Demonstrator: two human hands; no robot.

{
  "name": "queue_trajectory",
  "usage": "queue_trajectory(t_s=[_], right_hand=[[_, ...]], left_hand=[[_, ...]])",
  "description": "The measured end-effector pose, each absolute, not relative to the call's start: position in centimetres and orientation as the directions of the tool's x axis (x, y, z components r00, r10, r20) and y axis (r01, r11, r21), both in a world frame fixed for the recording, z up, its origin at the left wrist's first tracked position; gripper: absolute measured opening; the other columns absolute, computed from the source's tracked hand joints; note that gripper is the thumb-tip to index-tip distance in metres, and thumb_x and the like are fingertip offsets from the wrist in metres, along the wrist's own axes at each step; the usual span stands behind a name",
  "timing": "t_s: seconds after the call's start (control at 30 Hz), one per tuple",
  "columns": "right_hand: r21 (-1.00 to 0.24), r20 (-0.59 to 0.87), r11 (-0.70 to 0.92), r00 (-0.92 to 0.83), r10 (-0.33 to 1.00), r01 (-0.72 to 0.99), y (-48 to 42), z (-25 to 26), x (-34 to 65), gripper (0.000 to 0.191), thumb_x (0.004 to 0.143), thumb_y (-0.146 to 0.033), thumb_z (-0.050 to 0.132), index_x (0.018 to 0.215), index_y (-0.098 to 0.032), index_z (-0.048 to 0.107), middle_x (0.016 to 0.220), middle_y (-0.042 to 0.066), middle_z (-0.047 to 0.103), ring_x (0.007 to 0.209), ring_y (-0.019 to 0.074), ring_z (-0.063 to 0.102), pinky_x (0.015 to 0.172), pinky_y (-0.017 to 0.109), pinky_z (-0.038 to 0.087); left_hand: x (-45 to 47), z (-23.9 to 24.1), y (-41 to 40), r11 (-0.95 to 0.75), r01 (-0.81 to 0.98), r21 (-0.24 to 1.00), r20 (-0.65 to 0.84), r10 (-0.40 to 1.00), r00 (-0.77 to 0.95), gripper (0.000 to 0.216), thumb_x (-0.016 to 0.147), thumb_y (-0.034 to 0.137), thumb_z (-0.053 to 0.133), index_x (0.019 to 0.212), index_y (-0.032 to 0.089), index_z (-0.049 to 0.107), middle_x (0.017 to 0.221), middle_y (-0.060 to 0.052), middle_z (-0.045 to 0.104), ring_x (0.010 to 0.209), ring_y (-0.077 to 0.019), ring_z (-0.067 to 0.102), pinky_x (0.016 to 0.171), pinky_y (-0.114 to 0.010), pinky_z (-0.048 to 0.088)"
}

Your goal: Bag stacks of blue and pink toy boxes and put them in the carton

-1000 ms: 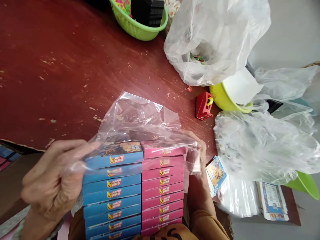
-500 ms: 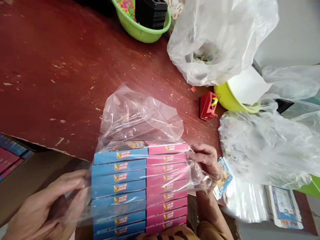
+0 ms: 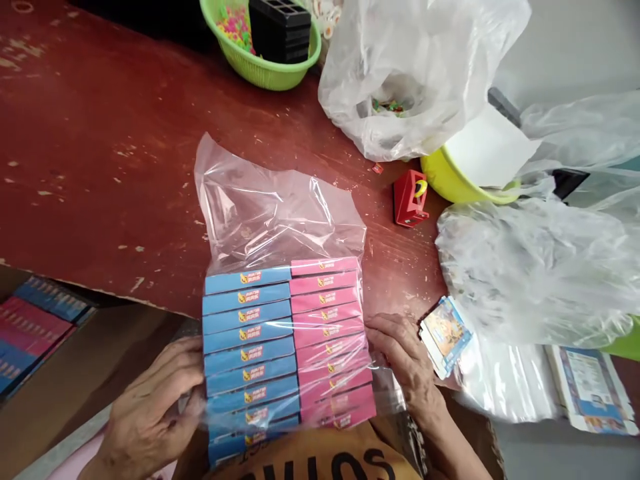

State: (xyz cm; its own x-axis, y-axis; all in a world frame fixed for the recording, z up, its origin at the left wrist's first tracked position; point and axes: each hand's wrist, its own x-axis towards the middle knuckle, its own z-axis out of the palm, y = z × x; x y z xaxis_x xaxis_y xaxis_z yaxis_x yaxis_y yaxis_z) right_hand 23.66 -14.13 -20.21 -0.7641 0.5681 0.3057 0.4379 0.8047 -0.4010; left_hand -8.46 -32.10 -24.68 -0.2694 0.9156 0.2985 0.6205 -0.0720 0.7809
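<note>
The left hand [image 3: 150, 407], partly closed, held the lower left edge of a clear plastic bag [image 3: 280, 220] at 6 o'clock; the right hand [image 3: 405, 363], half open, touched its right edge, grip unclear; film glare obscured the lowest blue cardboard boxes [image 3: 253, 417] and pink cardboard boxes [image 3: 337, 400]

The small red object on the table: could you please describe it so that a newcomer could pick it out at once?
On the dark red wooden table, look right of the clear plastic bag of blue and pink boxes. Beside a tilted yellow-green plastic bowl sits a small red plastic tape dispenser, set apart by its yellow loop on top.
</note>
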Motion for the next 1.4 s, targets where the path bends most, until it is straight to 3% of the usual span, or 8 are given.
queue_trajectory(t_s=[0.2, 0.3, 0.47, 0.6, 0.9, 1.17, 1.27, 1.4], right_hand=[[-0.306, 0.344, 0.857, -0.792, 0.505, 0.414, -15.5, -20.1, 24.4, 0.041, 0.112, -0.021, 0.042, 0.147, -0.022, 0.064, 0.113, 0.011, 0.080, 0.101, 0.0243, 0.075, 0.085, 0.038, 0.063], [-0.328, 0.331, 0.855, -0.799, 0.503, 0.402, -15.8, -20.5, 24.2, 0.043, 0.112, -0.020, 0.040, 0.149, -0.023, 0.062, 0.113, 0.010, 0.081, 0.094, 0.0235, 0.075, 0.078, 0.036, 0.063], [-0.448, 0.305, 0.798, -0.770, 0.561, 0.404, -15.5, -20.4, 23.6, 0.046, 0.106, -0.014, 0.047, 0.148, -0.025, 0.061, 0.115, 0.011, 0.079, 0.095, 0.0236, 0.078, 0.078, 0.033, 0.065], [-0.487, 0.312, 0.797, -0.781, 0.541, 0.357, -15.0, -18.7, 23.7, 0.047, 0.102, -0.007, 0.049, 0.142, -0.027, 0.064, 0.108, 0.008, 0.078, 0.091, 0.0210, 0.078, 0.072, 0.030, 0.063], [-0.179, 0.478, 0.953, -0.825, 0.300, 0.243, -18.3, -17.5, 27.3, 0.031, 0.108, -0.010, 0.041, 0.114, -0.021, 0.069, 0.093, 0.007, 0.080, 0.081, 0.0198, 0.073, 0.073, 0.035, 0.056], [-0.447, 0.488, 0.882, -0.785, 0.381, 0.149, -21.3, -18.1, 29.8, 0.026, 0.101, -0.006, 0.047, 0.105, -0.020, 0.069, 0.091, 0.006, 0.078, 0.077, 0.0174, 0.073, 0.070, 0.028, 0.058], [-0.504, 0.528, 0.854, -0.736, 0.424, 0.131, -21.1, -18.3, 28.9, 0.026, 0.102, -0.011, 0.047, 0.106, -0.023, 0.070, 0.091, 0.005, 0.078, 0.077, 0.0190, 0.076, 0.066, 0.029, 0.059], [-0.584, 0.554, 0.803, -0.664, 0.502, 0.121, -17.4, -16.9, 25.7, 0.022, 0.107, -0.025, 0.051, 0.095, -0.024, 0.069, 0.081, 0.001, 0.073, 0.066, 0.0162, 0.069, 0.055, 0.026, 0.051]], left_hand=[[-8.0, -24.5, -33.6, -0.104, 0.527, 0.843, 0.196, 0.973, -0.123, 0.030, 0.087, 0.000, 0.053, 0.073, 0.026, 0.061, 0.068, -0.001, 0.064, 0.070, -0.0223, 0.066, 0.068, -0.035, 0.058], [-7.0, -24.7, -34.3, -0.098, 0.508, 0.855, 0.164, 0.983, -0.086, 0.028, 0.089, 0.006, 0.050, 0.073, 0.025, 0.061, 0.066, -0.003, 0.062, 0.069, -0.0230, 0.066, 0.065, -0.034, 0.057], [-5.7, -24.2, -34.3, -0.021, 0.626, 0.779, 0.226, 0.942, -0.249, 0.026, 0.086, 0.005, 0.052, 0.067, 0.022, 0.046, 0.059, 0.003, 0.051, 0.051, -0.0133, 0.052, 0.051, -0.024, 0.043], [-5.9, -22.6, -34.5, 0.097, 0.680, 0.727, 0.242, 0.890, -0.386, 0.024, 0.082, 0.006, 0.050, 0.065, 0.022, 0.049, 0.059, 0.003, 0.049, 0.049, -0.0138, 0.050, 0.051, -0.025, 0.044], [-4.1, -18.1, -37.4, -0.211, 0.648, 0.732, 0.410, 0.895, -0.173, 0.030, 0.084, -0.008, 0.051, 0.079, 0.022, 0.051, 0.063, 0.003, 0.049, 0.056, -0.0134, 0.050, 0.058, -0.028, 0.044], [-0.8, -17.4, -41.9, -0.108, 0.613, 0.783, 0.149, 0.989, -0.017, 0.031, 0.095, 0.006, 0.035, 0.069, 0.021, 0.030, 0.057, 0.002, 0.042, 0.053, -0.0142, 0.044, 0.055, -0.032, 0.031], [-0.7, -17.3, -40.9, -0.079, 0.475, 0.877, 0.159, 0.979, -0.129, 0.036, 0.098, 0.011, 0.042, 0.063, 0.021, 0.041, 0.054, 0.002, 0.047, 0.048, -0.0133, 0.045, 0.050, -0.030, 0.032], [-2.3, -14.5, -35.2, -0.060, 0.050, 0.997, 0.072, 0.946, -0.315, 0.016, 0.085, 0.018, 0.059, 0.069, 0.024, 0.061, 0.057, 0.003, 0.064, 0.047, -0.0160, 0.057, 0.046, -0.028, 0.045]])
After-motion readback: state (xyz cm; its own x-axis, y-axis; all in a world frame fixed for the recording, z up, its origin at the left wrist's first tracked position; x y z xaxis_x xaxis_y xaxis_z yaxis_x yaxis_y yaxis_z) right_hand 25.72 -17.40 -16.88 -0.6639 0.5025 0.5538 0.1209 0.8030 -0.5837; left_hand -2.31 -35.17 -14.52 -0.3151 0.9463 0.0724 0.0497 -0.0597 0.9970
